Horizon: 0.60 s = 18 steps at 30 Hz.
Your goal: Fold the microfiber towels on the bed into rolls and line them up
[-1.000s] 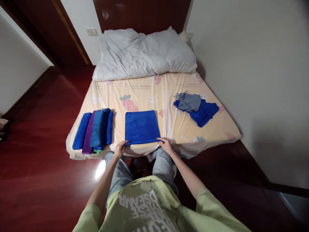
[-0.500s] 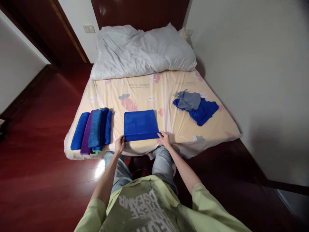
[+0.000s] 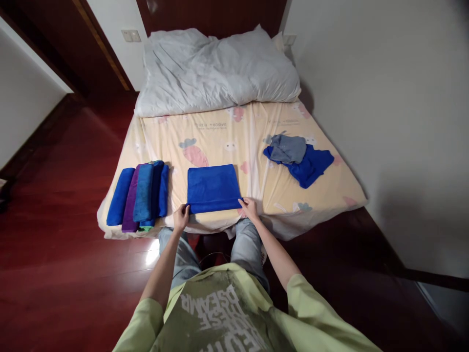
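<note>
Since a second ago: near edge of the blue towel (image 3: 212, 183) has turned up into a wider band; left hand (image 3: 181, 216) and right hand (image 3: 250, 209) moved with it, slightly away from the bed's (image 3: 280, 190) near edge. Towel lies along the middle of that edge, a flat rectangle. Left pinches the band's left end, right pinches its right end — both gripping.

Status, my read: only the near strip is folded over, most of the towel still flat. Looks done: bundles at the near left corner, side by side — blue roll (image 3: 120, 196), purple roll (image 3: 131, 198), teal roll (image 3: 143, 192), dark blue bundles (image 3: 157, 188). Looks left: grey cloth (image 3: 289, 149) crumpled on a loose blue cloth (image 3: 311, 168) toward the right edge.

Containers: none I can make out; all cloths sit straight on the bed. White quilt (image 3: 220, 68) bunched along the far edge, by the headboard (image 3: 212, 17).
</note>
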Tool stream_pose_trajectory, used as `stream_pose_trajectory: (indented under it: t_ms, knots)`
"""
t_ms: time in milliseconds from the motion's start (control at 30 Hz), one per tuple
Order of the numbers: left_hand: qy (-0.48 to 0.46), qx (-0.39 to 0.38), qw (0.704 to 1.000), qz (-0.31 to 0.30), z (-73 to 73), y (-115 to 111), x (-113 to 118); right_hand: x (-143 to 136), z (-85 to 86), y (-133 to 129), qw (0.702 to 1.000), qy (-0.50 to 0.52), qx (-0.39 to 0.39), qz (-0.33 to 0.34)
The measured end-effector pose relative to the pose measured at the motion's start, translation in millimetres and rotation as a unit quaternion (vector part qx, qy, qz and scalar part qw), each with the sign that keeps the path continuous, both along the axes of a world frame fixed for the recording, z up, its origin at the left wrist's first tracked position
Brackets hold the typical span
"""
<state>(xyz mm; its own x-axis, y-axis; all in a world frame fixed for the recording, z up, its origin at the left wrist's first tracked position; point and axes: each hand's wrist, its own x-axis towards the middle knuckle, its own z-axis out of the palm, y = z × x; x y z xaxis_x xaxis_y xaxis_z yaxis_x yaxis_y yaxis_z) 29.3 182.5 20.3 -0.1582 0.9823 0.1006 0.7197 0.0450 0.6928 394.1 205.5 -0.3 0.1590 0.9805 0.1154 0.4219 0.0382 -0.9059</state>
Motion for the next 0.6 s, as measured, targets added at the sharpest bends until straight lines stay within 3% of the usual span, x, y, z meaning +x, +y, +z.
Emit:
stream_pose_trajectory:
  t_ms: [200, 600]
  knots:
    - [0.003, 0.000, 1.000, 0.014, 1.6, 2, 4, -1, 0.1, -1, 1.000, 0.011, -0.010, -0.008]
    - [-0.045, -0.003, 0.995, 0.086, -2.0, 4, 9, -3, -16.0, 3, 0.998, 0.016, -0.015, -0.054]
